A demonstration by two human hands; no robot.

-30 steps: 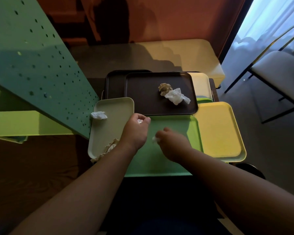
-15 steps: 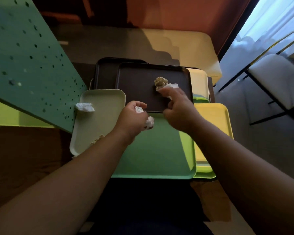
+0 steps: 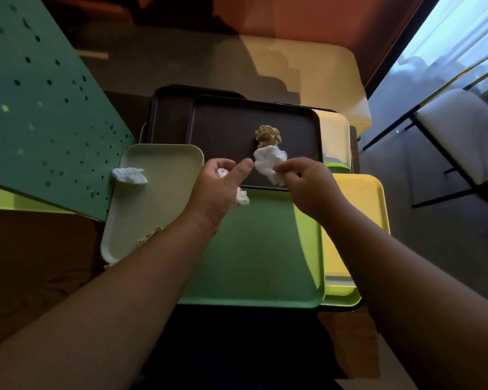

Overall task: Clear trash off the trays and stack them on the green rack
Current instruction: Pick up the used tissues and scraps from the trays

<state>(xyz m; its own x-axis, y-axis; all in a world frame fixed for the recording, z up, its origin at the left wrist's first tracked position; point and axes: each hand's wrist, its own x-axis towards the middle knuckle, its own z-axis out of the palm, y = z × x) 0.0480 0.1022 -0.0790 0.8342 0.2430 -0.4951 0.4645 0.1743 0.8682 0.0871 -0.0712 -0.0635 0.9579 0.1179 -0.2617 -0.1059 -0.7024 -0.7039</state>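
Note:
My left hand (image 3: 217, 190) is closed on a small white tissue wad (image 3: 241, 196) over the near edge of the dark brown tray (image 3: 226, 128), its thumb stretched out. My right hand (image 3: 307, 182) pinches a crumpled white napkin (image 3: 269, 161) at that tray's front edge. A brown paper ball (image 3: 267, 135) lies on the brown tray just behind it. The green tray (image 3: 254, 257) sits under both hands. A pale green tray (image 3: 155, 204) on the left carries another white napkin (image 3: 130, 175) and torn scraps (image 3: 150, 237) beside my left forearm.
The perforated green rack panel (image 3: 40, 108) slants along the left. A second dark tray (image 3: 169, 114) lies behind the brown one, a cream tray (image 3: 334, 133) and a yellow tray (image 3: 358, 209) to the right. A chair (image 3: 462, 130) stands at far right.
My right hand has taken hold of the white napkin and drawn it back toward the brown tray's front edge, leaving the brown ball exposed. My left hand has opened its thumb toward the napkin.

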